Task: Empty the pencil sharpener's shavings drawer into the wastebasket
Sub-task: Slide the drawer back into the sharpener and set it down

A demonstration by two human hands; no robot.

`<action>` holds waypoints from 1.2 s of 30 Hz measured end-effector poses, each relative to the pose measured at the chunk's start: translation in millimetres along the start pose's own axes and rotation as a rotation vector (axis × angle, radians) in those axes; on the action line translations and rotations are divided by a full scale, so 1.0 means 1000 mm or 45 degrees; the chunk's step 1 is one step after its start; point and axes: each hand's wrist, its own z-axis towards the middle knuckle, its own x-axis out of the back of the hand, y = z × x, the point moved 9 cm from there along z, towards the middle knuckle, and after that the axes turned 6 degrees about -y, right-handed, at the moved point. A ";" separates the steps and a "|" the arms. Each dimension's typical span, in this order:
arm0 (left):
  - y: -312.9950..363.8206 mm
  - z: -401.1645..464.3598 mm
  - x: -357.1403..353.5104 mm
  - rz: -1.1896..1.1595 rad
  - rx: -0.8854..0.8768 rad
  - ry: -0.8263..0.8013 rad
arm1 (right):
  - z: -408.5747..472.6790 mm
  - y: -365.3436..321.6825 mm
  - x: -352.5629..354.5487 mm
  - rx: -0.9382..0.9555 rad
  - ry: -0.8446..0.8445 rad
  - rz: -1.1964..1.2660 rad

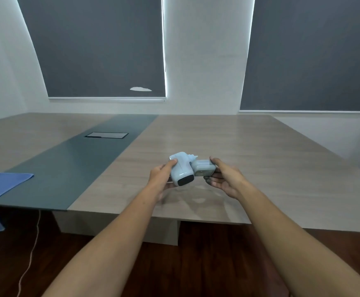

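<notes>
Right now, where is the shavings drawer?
In the head view, the shavings drawer is just right of centre above the table, held in the right hand, right beside the sharpener gripped by the left hand.

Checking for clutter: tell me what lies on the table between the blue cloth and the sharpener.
Head view: only bare table, its dark centre strip crossing between the blue cloth and the sharpener. Nothing rests there.

Smooth pale plastic sharpener (182,171), matt wood-grain table (249,151), blue cloth (1,183)
</notes>
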 end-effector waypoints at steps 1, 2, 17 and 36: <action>0.001 -0.002 -0.002 -0.017 -0.001 -0.017 | 0.000 0.001 -0.001 -0.004 -0.006 0.003; 0.002 -0.003 -0.004 -0.025 -0.006 -0.033 | 0.000 0.002 -0.002 -0.005 -0.010 -0.004; 0.021 -0.009 -0.012 -0.039 -0.138 -0.074 | -0.005 0.023 -0.039 -0.017 -0.116 -0.008; 0.043 -0.040 0.116 0.701 -0.298 0.716 | -0.001 0.032 -0.054 -0.075 -0.010 -0.177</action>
